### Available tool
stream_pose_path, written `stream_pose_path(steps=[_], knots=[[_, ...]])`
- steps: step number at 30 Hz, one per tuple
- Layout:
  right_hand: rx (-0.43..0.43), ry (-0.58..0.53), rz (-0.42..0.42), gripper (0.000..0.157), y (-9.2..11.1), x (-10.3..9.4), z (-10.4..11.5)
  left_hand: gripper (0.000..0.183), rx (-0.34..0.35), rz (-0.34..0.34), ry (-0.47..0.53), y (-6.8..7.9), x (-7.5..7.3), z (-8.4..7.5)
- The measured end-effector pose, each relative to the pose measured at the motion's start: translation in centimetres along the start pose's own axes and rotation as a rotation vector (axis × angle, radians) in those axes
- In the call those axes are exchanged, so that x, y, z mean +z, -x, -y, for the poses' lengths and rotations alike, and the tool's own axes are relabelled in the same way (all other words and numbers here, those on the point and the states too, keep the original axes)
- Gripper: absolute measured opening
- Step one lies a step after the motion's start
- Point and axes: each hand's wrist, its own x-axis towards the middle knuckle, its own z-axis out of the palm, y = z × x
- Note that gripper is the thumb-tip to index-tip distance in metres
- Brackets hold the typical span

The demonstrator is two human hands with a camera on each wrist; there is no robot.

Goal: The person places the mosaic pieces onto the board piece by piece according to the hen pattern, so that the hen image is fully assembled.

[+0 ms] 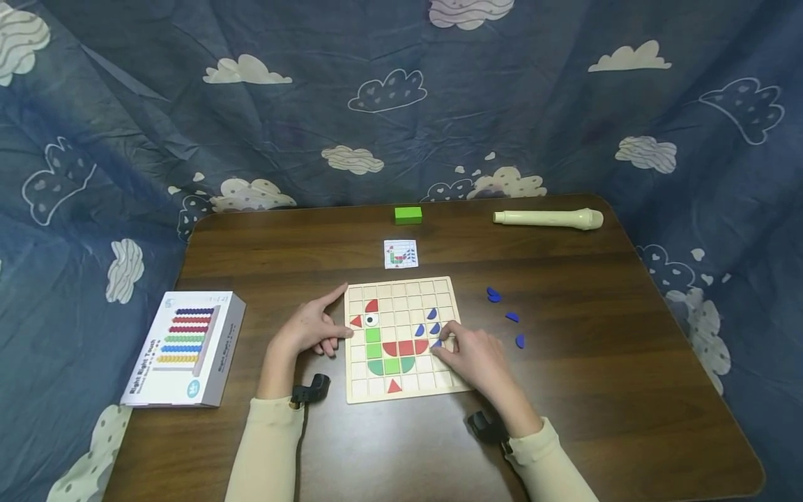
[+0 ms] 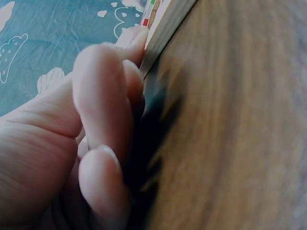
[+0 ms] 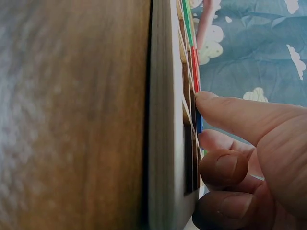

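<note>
A square wooden grid board (image 1: pixel 366 387) lies on the table with flat coloured pieces set in its cells as a bird-like figure. My left hand (image 1: pixel 310 326) is at its left edge: the index finger reaches to the upper corner, the thumb touches the side, and the other fingers curl under. Over the board's right part, my right hand (image 1: pixel 473 355) pinches a small blue half-round piece (image 3: pixel 199 123) between thumb and index finger, right at the cells beside a red quarter-round piece (image 1: pixel 421 346). Several more blue pieces (image 1: pixel 432 314) sit in cells just above.
Loose blue half-round pieces (image 1: pixel 512 317) lie right of the board. Behind it are a small picture card (image 1: pixel 401 254) showing a similar figure and a green block (image 1: pixel 408 215). A cream rod (image 1: pixel 548 219) lies back right; a white abacus box (image 1: pixel 222 348) stands left.
</note>
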Motion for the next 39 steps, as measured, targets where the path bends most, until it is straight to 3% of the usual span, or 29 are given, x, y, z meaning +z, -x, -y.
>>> stream_pose_path(steps=[6, 13, 18, 24, 39], knots=[[-0.009, -0.042, -0.014, 0.026, -0.2, -0.4, -0.6, 0.105, -0.003, -0.008, 0.002, 0.1, 0.0, 0.1], [0.026, -0.039, -0.177, 0.028, -1.7, -4.8, -5.1, 0.105, -0.003, -0.008, 0.002, 0.2, -0.1, 0.1], [0.07, -0.002, -0.127, 0.031, -3.9, -6.8, -8.3, 0.105, -0.009, -0.012, 0.003, 0.2, -0.3, 0.2], [0.102, 0.051, -0.04, 0.028, -5.4, -6.5, -9.9, 0.105, -0.008, -0.001, 0.0, 0.2, -0.2, 0.0], [0.1, 0.073, -0.03, 0.022, -5.2, -6.0, -9.5, 0.103, 0.004, -0.002, 0.002, 0.2, 0.1, 0.0]])
